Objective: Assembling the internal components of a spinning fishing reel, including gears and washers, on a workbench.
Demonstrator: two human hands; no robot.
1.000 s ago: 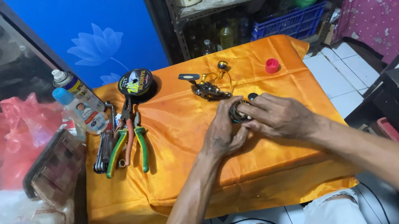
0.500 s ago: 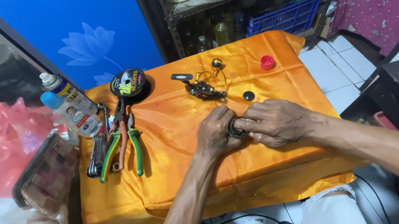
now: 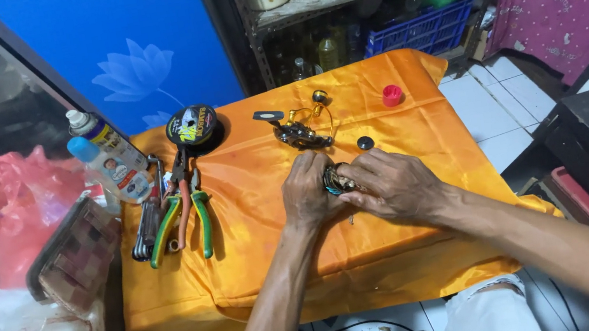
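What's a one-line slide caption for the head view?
Both hands, left hand and right hand, grip a small metal part over an orange cloth, pliers alongside.

Two bottles, one line spool, one red cap, two green-handled pliers.

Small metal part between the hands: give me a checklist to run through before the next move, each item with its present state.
1. Small metal part gripped by both hands: ok; left hand and right hand close on it.
2. Part over the orange cloth: ok.
3. Pliers lying apart from the hands: ok.
4. Black disc and red cap resting on the cloth: ok.
5. Metal assembly clear of the hands: ok.
6. Part fully seated: cannot tell, fingers hide it.
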